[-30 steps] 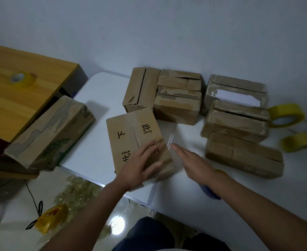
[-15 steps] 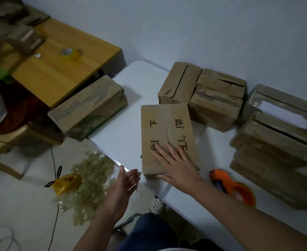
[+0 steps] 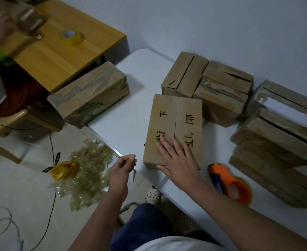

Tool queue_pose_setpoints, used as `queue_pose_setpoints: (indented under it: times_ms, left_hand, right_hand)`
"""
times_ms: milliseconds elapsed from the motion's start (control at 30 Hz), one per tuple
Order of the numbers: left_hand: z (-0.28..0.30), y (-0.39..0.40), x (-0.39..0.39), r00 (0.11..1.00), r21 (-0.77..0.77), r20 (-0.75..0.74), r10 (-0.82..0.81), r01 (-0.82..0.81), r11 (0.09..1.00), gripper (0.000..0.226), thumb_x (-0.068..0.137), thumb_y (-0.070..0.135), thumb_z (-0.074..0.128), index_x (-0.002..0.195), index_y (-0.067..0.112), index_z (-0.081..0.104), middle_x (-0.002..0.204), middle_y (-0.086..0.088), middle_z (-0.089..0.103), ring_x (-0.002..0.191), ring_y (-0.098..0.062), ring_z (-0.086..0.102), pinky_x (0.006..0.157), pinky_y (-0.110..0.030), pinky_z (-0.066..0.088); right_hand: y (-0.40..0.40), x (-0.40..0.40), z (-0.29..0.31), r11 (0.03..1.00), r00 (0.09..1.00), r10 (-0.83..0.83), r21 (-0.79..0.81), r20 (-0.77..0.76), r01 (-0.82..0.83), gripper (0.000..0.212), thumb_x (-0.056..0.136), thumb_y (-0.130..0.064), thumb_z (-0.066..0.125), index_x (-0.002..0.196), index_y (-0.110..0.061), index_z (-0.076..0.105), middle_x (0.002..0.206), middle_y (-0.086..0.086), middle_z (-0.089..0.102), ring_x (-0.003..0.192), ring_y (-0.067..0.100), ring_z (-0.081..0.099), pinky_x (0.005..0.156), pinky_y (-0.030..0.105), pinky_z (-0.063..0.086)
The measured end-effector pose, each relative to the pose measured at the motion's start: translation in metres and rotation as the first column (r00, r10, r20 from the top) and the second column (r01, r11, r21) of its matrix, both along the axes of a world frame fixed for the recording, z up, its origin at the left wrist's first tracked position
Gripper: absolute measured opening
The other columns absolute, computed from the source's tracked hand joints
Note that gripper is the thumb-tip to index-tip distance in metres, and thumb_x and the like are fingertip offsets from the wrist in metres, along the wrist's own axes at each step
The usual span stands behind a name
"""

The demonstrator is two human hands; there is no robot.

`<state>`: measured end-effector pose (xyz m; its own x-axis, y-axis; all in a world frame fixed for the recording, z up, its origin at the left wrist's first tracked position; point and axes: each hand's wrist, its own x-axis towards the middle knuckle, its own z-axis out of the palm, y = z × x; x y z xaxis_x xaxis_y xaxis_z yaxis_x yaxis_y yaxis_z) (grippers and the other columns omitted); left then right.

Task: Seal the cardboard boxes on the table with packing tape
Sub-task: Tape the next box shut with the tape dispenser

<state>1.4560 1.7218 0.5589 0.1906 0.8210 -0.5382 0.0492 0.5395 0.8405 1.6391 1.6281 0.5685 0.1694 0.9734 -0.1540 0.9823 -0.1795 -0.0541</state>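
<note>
The right hand [image 3: 178, 160] lay flat and open on the box [image 3: 174, 124] with black writing, fingers spread over its centre seam at the near end. That box sat on the white desk [image 3: 131, 105], close to its front edge. The left hand [image 3: 121, 169] hung off the desk's edge, apart from the box, fingertips pinched together; whether it held anything could not be told. An orange tape dispenser [image 3: 230, 182] lay on the desk just right of the right wrist. More boxes stood behind and to the right: a pair [image 3: 207, 86] at the back, touching each other, and a stack [image 3: 279, 142] along the right side. Another box [image 3: 89, 95] sat at the desk's left edge, beside a wooden desk [image 3: 58, 51] carrying a tape roll [image 3: 71, 36]. Crumpled tape scraps [image 3: 87, 171] lay on the floor.
</note>
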Motion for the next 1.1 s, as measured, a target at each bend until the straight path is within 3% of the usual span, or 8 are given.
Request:
queue_pose_setpoints:
  times_ms: [267,467,600,700,867,1000,1100]
  left_hand:
    - [-0.013,0.009,0.020,0.994,0.022,-0.014,-0.105,0.105,0.994,0.013,0.093,0.012,0.065,0.099,0.000,0.070,0.086,-0.004,0.070,0.084,-0.014,0.062,0.091,-0.033,0.049]
    - [-0.019,0.009,0.028,0.991,0.020,-0.037,-0.130,0.131,0.991,0.013,0.093,0.016,0.066,0.101,0.006,0.069,0.107,-0.009,0.073,0.100,-0.021,0.065,0.091,-0.031,0.047]
    - [-0.022,0.000,0.031,0.986,-0.016,-0.008,-0.166,0.166,0.986,0.014,0.098,0.028,0.061,0.106,0.017,0.063,0.115,-0.010,0.070,0.111,-0.028,0.062,0.102,-0.037,0.045]
    - [-0.022,0.000,0.038,0.987,-0.067,-0.019,-0.157,0.155,0.986,0.019,0.099,0.030,0.059,0.116,0.024,0.054,0.109,-0.008,0.069,0.104,-0.023,0.062,0.089,-0.029,0.047]
    - [-0.027,0.015,0.049,0.957,-0.044,-0.199,-0.213,0.208,0.977,0.008,0.099,0.024,0.058,0.106,0.020,0.059,0.110,0.000,0.066,0.100,-0.019,0.059,0.073,-0.023,0.043]
    - [-0.010,0.021,0.026,0.891,0.029,-0.439,-0.118,0.145,0.989,0.025,0.101,0.033,0.052,0.115,0.014,0.061,0.118,0.001,0.061,0.100,-0.014,0.055,0.078,-0.027,0.041]
    - [0.019,0.011,0.010,0.876,0.046,-0.422,-0.235,0.279,0.959,0.028,0.103,0.036,0.048,0.110,0.022,0.071,0.111,0.010,0.067,0.104,-0.009,0.058,0.087,-0.029,0.044]
  right_hand:
    - [0.001,-0.002,-0.003,1.000,1.000,-0.016,-0.005,0.014,0.016,0.076,0.097,-0.060,0.031,0.156,-0.023,0.002,0.163,0.000,0.001,0.150,0.029,0.005,0.118,0.053,0.014]
    - [0.002,-0.003,-0.004,1.000,0.999,-0.029,-0.004,0.018,0.029,0.073,0.098,-0.060,0.026,0.156,-0.022,0.004,0.163,0.001,0.005,0.150,0.031,0.007,0.118,0.054,0.015]
    - [0.002,-0.005,-0.004,0.999,0.999,-0.042,-0.009,0.009,0.043,0.072,0.096,-0.059,0.017,0.156,-0.022,0.005,0.163,0.002,0.006,0.150,0.030,0.008,0.117,0.054,0.015]
    - [0.002,-0.005,-0.003,0.998,0.999,-0.055,-0.007,-0.002,0.055,0.071,0.095,-0.058,0.018,0.156,-0.022,0.009,0.163,0.002,0.011,0.149,0.031,0.011,0.117,0.053,0.016]
    - [0.002,-0.005,-0.001,0.999,0.999,-0.052,-0.016,0.005,0.052,0.072,0.095,-0.059,0.021,0.156,-0.022,0.009,0.163,0.002,0.011,0.149,0.030,0.010,0.118,0.053,0.016]
    - [0.002,-0.003,0.000,0.999,0.999,-0.051,-0.012,0.001,0.051,0.077,0.096,-0.060,0.036,0.156,-0.023,0.006,0.163,0.002,0.007,0.150,0.030,0.007,0.117,0.054,0.016]
    - [0.002,-0.005,0.000,0.998,0.999,-0.054,-0.008,0.006,0.054,0.077,0.095,-0.060,0.037,0.156,-0.023,0.007,0.163,0.002,0.008,0.149,0.030,0.008,0.117,0.054,0.016]
